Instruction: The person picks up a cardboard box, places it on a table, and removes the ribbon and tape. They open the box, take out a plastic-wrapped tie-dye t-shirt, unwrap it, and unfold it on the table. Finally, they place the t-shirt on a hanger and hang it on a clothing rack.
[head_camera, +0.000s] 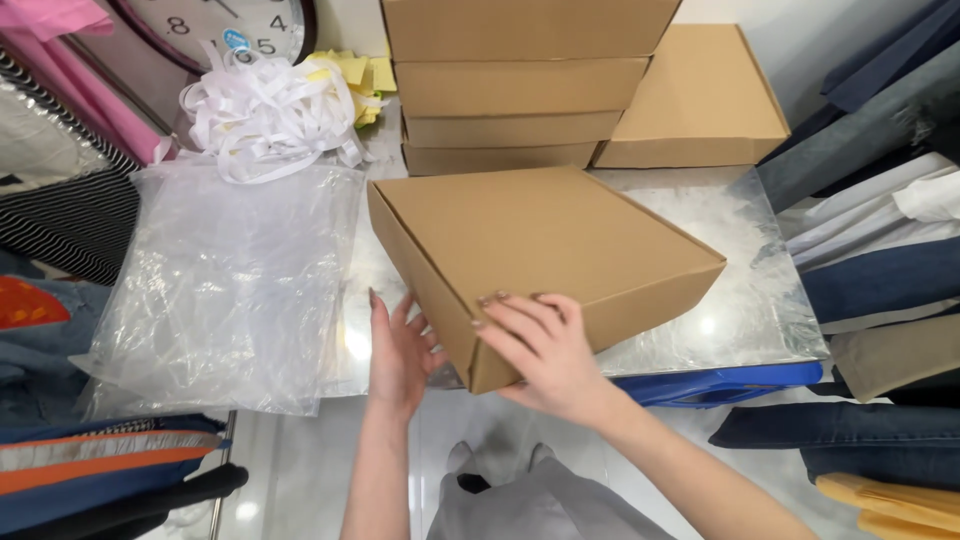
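Item: flat brown cardboard box (545, 255), closed, lying tilted on the desk (745, 300), its near corner jutting past the desk's front edge toward the person. Right hand (545, 355): laid over that near corner, fingers (505, 305) spread and curled onto the lid and front wall, gripping the box loosely rather than clamping it. Left hand (398, 355): just left of the box, palm turned to its left wall, fingers straight and open, touching or nearly touching the cardboard; which of the two cannot be told. Handling note, as a judgement: with the corner overhanging, the box is best steadied from both sides, the left palm pressed flat against the wall while the right bears down lightly on the lid, so that the thin board neither buckles nor swings on the slick surface. Left of the box: a heap of clear plastic bags (225, 285), loose and slippery, best kept out from under it. Behind the box: a stack of like boxes (515, 85), four showing, with one more flat box (700, 100) beside the stack to the right. Behind and left of the box: a tangle of white paper strips (265, 115) and yellow sheets (365, 80). Right of the box, off the desk: folded garments (885, 230).
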